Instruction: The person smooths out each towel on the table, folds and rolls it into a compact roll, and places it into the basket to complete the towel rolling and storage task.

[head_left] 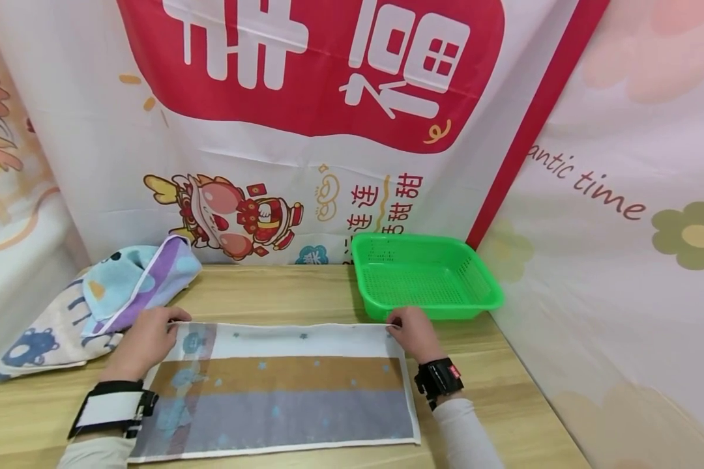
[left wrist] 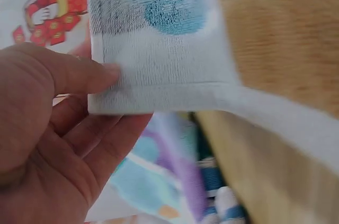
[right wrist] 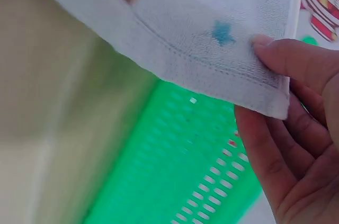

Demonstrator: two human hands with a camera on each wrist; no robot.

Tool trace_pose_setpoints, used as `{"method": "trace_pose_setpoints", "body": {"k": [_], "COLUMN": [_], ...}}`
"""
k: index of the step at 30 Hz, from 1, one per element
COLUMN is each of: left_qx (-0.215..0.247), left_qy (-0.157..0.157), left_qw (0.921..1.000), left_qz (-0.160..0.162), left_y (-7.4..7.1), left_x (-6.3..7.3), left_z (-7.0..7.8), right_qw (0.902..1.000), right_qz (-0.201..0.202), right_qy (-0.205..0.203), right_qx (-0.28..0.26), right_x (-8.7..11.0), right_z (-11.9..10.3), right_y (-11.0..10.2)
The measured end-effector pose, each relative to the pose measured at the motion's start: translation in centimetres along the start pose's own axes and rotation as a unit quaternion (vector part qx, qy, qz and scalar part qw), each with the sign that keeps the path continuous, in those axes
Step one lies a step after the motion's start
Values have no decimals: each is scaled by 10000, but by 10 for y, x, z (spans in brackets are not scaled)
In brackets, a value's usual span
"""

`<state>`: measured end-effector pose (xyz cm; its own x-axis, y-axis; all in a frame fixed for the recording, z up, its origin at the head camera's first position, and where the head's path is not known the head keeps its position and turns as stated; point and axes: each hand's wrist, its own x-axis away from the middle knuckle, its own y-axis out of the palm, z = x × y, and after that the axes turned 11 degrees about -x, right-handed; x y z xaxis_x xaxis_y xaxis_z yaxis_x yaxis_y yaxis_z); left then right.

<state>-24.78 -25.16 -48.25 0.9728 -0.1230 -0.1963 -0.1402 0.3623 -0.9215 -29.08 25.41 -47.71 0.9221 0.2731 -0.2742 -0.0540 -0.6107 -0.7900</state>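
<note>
A striped towel [head_left: 281, 391] in white, brown and grey-purple, dotted with small blue stars, spreads wide between both hands. My left hand [head_left: 152, 339] pinches its far left corner, and the left wrist view shows the thumb over the white hem with the fingers behind. At the far right corner my right hand [head_left: 413, 333] pinches the towel the same way; in the right wrist view the thumb lies beside a blue star [right wrist: 223, 33]. A band with blue figures runs down the towel's left end.
Left of the towel lies a heap of folded towels [head_left: 135, 286], light blue, purple and cream. A green plastic basket [head_left: 428, 309] with a perforated bottom stands at the back right of the wooden table [head_left: 270, 286]. Behind hangs a printed cloth [head_left: 328, 150].
</note>
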Motion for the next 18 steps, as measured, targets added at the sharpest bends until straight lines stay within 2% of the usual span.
{"method": "trace_pose_setpoints", "body": {"k": [5, 11, 15, 18], "left_qx": [-164, -314, -356, -357], "left_qy": [75, 33, 45, 135], "left_qw": [9991, 9974, 9965, 9968], "left_qz": [-376, -654, -753, -702], "left_y": [11, 11, 9, 10], "left_x": [2, 2, 2, 0], "left_z": [-12, -13, -12, -12], "right_qw": [9993, 9980, 9977, 9989], "right_qz": [-227, -286, -336, -286], "right_qy": [172, 540, 548, 350], "right_qx": [222, 129, 198, 99], "right_x": [3, 4, 3, 2], "right_z": [6, 10, 13, 13], "right_y": [11, 11, 11, 12]}}
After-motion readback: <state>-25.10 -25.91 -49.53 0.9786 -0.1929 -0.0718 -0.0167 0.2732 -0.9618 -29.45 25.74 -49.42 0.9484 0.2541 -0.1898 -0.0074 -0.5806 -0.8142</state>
